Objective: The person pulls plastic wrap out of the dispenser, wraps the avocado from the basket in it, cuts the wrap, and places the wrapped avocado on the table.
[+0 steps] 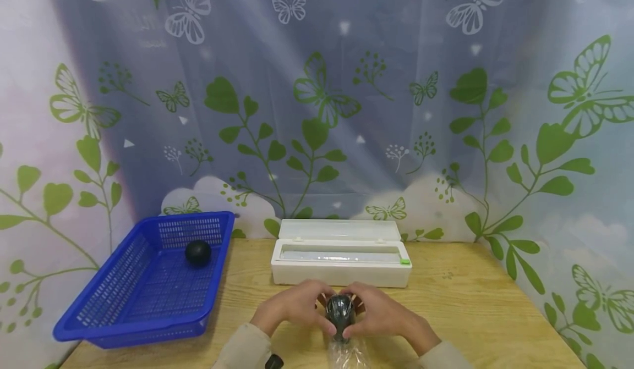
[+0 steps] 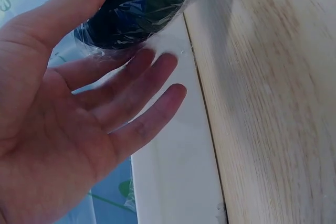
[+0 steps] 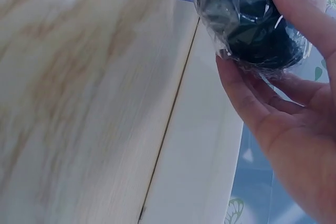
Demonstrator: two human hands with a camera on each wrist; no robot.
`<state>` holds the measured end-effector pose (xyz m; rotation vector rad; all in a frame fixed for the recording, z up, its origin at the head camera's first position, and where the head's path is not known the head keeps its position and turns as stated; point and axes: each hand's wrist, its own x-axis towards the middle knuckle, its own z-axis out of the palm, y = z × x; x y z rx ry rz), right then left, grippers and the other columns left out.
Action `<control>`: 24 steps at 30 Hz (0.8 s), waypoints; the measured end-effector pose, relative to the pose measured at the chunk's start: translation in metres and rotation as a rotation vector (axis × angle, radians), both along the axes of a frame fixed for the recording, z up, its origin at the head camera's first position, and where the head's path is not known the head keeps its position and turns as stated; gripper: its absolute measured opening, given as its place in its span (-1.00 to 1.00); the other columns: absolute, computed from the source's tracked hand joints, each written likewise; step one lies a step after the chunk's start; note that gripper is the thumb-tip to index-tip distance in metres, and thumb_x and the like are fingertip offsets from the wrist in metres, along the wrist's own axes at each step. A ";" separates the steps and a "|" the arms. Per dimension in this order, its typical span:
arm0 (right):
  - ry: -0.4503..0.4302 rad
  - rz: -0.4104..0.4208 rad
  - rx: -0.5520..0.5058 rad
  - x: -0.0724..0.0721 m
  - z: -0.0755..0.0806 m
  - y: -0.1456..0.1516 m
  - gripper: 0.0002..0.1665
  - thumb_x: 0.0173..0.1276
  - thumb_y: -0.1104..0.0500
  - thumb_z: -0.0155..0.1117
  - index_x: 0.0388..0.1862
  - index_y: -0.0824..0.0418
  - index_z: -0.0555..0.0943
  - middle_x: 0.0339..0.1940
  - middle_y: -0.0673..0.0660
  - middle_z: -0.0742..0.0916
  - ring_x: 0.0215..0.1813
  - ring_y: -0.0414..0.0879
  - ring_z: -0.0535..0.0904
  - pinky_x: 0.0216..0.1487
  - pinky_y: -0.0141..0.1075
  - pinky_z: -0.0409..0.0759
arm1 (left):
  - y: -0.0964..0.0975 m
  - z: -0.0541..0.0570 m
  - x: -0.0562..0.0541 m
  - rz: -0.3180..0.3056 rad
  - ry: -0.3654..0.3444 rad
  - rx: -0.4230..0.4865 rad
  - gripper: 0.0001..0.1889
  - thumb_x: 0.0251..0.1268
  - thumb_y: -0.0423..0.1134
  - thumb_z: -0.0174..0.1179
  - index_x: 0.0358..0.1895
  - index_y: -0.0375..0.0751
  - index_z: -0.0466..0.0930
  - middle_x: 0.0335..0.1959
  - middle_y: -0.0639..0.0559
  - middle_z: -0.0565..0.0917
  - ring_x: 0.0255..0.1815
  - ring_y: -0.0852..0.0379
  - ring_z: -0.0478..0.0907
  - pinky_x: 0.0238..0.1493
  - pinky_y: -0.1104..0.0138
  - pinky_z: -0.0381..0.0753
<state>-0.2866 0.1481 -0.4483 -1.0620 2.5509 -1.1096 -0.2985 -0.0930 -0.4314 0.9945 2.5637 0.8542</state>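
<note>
A dark, round, ball-like object [image 1: 340, 309] is wrapped in clear cling film near the table's front edge. My left hand [image 1: 300, 306] holds it from the left with thumb and fingertips, and my right hand [image 1: 381, 312] grips its right side. A loose tail of cling film [image 1: 349, 355] hangs toward me below it. In the left wrist view, the wrapped ball [image 2: 139, 9] lies against thumb and index finger while the other fingers spread beneath. Crinkled film covers the ball [image 3: 249, 22] in the right wrist view. Whether it is a fruit, I cannot tell.
Just beyond my hands stands a white cling film dispenser box [image 1: 342, 275], lid raised, a roll inside. To the left, a blue plastic basket [image 1: 210, 297] holds another dark ball [image 1: 198, 253]. A small black item [image 1: 274, 362] shows by my left sleeve. A patterned curtain hangs behind.
</note>
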 end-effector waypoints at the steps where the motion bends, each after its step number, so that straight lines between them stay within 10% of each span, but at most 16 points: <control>1: 0.000 -0.004 -0.007 0.000 0.000 0.000 -0.15 0.13 0.02 0.67 0.30 0.32 0.50 0.20 0.19 0.66 0.05 -0.14 0.66 0.02 -0.39 0.72 | 0.000 0.000 0.000 0.008 0.005 -0.002 -0.38 0.02 -0.03 0.63 0.17 -0.12 0.66 0.03 0.16 0.68 0.04 0.21 0.65 0.07 0.41 0.62; 24: 0.016 0.007 -0.158 -0.001 0.002 0.005 -0.30 0.22 0.15 0.59 0.29 0.29 0.51 0.20 0.26 0.67 0.07 -0.02 0.72 0.06 -0.22 0.77 | -0.004 0.001 -0.006 -0.046 -0.036 0.157 -0.37 0.11 -0.20 0.57 0.26 -0.24 0.54 0.14 -0.08 0.70 -0.16 0.33 0.71 -0.08 0.51 0.68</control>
